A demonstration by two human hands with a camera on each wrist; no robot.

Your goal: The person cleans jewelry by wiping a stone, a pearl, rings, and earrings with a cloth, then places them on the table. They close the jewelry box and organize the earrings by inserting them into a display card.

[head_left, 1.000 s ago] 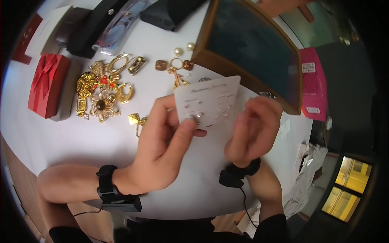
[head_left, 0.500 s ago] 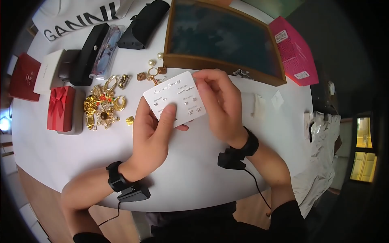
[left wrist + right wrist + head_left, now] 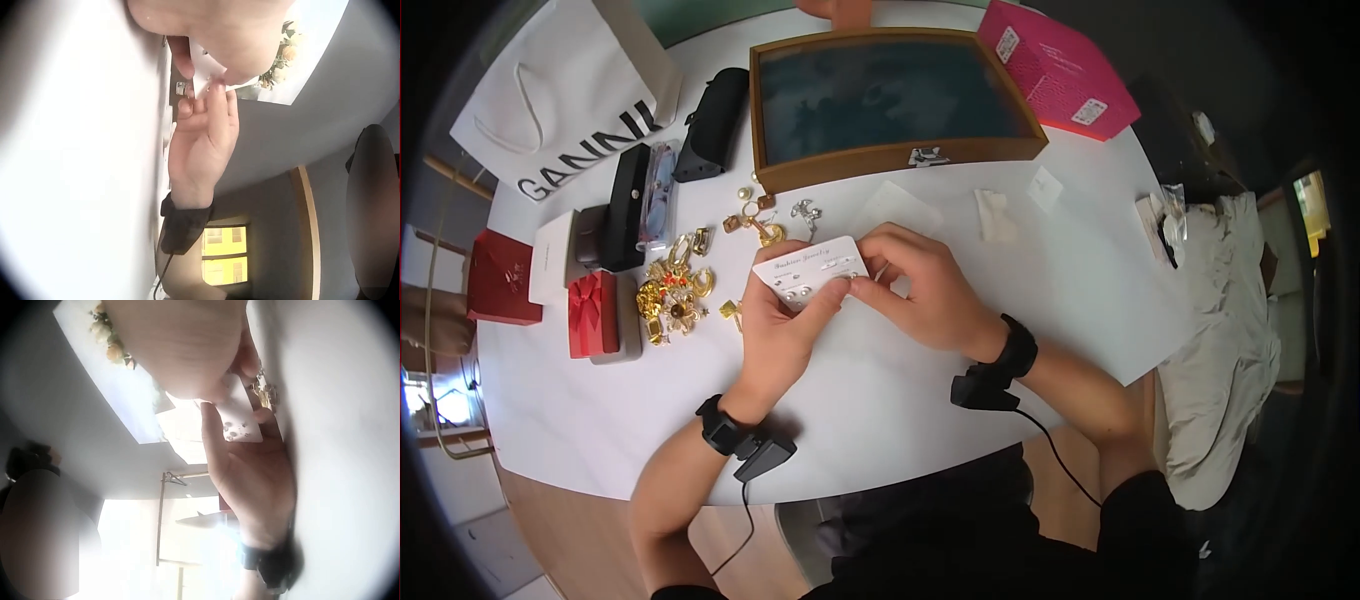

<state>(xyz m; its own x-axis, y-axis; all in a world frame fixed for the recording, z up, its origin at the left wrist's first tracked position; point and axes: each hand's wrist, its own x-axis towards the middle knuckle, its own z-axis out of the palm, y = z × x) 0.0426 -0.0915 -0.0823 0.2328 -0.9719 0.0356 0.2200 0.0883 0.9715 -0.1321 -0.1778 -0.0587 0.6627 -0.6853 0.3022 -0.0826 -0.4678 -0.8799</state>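
A white earring card (image 3: 808, 264) with small studs is held over the table between both hands. The left hand (image 3: 778, 330) grips its left side, thumb on the front and fingers behind. At the card's right edge the right hand (image 3: 925, 290) pinches with thumb and fingertips, close beside the left thumb. In the left wrist view the right hand (image 3: 203, 140) meets the card's corner; in the right wrist view the left hand (image 3: 253, 481) lies behind the card (image 3: 237, 415), several studs showing.
Gold jewellery (image 3: 672, 290) lies left, beside a red gift box (image 3: 590, 315). Behind stand a wooden case (image 3: 900, 155) with a dark top, a pink box (image 3: 1060, 70), a black case (image 3: 712, 125) and a white paper bag (image 3: 570, 90). A silver piece (image 3: 806, 215) lies beyond the card.
The right hand has come in from the side and now pinches the card's right edge. The card lies flatter to the view, and the head view has shifted, showing more of the bag.
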